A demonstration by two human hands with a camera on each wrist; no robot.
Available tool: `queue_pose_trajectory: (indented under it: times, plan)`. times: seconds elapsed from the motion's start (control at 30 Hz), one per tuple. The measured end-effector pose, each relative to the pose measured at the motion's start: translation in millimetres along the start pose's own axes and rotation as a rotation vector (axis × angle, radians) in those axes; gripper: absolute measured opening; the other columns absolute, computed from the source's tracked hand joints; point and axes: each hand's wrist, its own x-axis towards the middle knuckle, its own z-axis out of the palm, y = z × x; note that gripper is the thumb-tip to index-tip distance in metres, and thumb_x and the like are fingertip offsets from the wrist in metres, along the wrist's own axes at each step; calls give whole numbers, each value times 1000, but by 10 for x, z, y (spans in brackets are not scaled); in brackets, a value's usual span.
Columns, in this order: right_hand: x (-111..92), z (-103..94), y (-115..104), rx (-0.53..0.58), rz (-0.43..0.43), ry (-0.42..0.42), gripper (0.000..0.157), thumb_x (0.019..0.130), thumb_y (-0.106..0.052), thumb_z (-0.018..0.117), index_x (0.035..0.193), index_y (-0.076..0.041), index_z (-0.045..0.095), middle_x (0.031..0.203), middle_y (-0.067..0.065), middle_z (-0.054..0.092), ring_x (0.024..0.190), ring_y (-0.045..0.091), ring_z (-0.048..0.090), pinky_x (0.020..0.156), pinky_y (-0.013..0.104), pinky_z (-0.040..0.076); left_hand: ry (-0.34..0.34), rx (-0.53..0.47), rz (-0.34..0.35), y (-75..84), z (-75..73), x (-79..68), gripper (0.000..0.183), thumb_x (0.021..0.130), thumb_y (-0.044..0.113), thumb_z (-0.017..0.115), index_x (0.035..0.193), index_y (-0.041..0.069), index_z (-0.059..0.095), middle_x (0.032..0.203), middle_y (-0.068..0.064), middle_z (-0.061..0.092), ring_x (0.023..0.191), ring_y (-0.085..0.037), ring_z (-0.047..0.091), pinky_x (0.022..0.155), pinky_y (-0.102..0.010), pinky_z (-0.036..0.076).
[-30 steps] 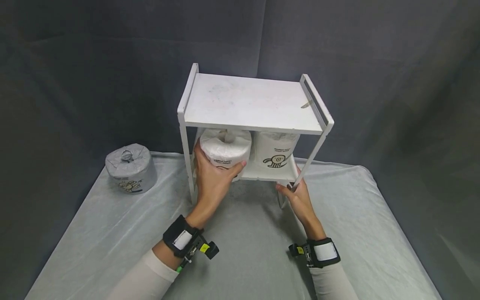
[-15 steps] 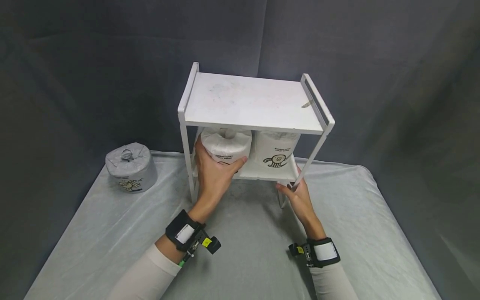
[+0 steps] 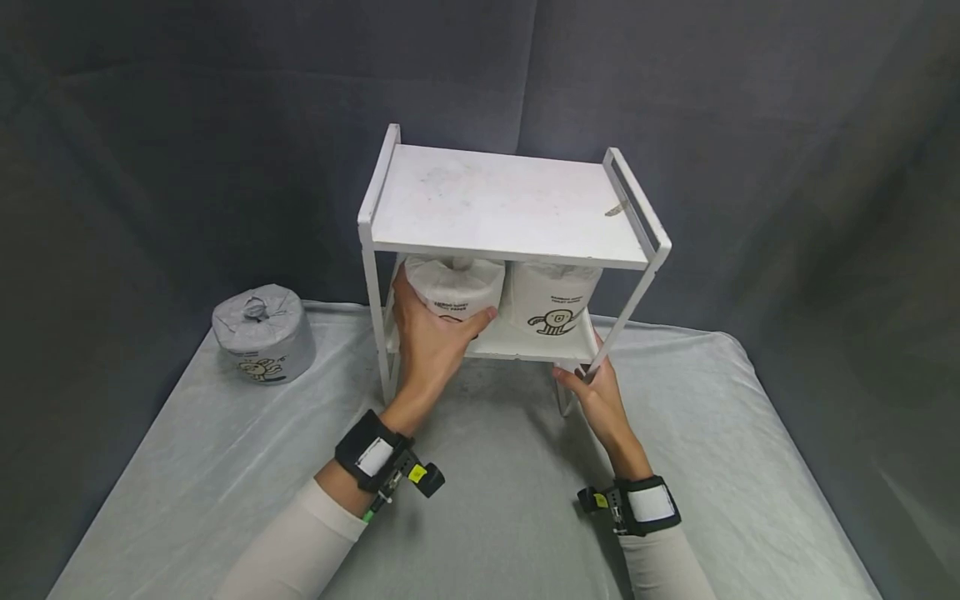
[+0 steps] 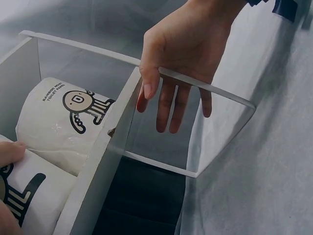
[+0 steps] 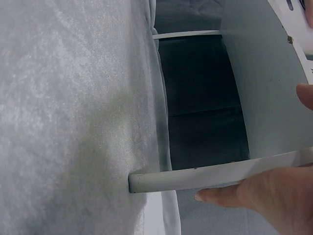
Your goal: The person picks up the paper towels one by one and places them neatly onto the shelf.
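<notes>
A white two-tier shelf rack stands in the middle of the head view. On its lower tier, my left hand grips a wrapped toilet roll, thumb across the front and fingers around the left side. A second toilet roll with a cartoon print stands just right of it; both tops are partly hidden under the upper tier. My right hand holds the rack's front right leg, thumb on the inner side. In the left wrist view the right hand's fingers extend straight behind the white bar.
A third wrapped toilet roll stands on the cloth-covered table, left of the rack. A dark grey curtain hangs close behind the rack. The rack's side rails rise above its upper tier.
My left hand and its toilet roll have shifted slightly back, deeper under the upper tier. The right hand stays at the rack's leg.
</notes>
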Motion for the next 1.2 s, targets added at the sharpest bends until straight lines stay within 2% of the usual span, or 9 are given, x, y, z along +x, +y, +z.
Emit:
queue_pose_trajectory:
  times: [0.3,0.57,0.9,1.2]
  plan:
    - [8,-1,24,3,7,-2,78,89,-14,67,155,-25,28,154,4,39,141,27,34,111,62,24,-15,-38,30,-9,26,68,124,61,33,90,155,17,13,147,-4,34,135,-14,32,113,-37,23]
    - [-4,8,21,-10,-3,4,76,88,-8,66,154,-22,30,149,6,44,137,27,39,112,60,25,-23,-19,37,-37,55,97,125,63,34,89,156,17,8,150,-7,30,138,-17,28,114,-42,21]
    - [8,8,15,-10,-9,4,77,89,-10,66,155,-25,29,150,5,43,138,26,39,112,59,26,-12,-30,81,-22,83,158,124,64,31,89,156,13,8,151,-11,28,139,-18,25,115,-41,19]
    - [-10,9,1,-2,-5,5,76,88,-8,66,154,-22,31,151,5,42,141,25,34,112,59,24,-24,-27,90,-39,104,200,124,65,31,89,156,12,7,151,-13,26,141,-20,22,115,-42,16]
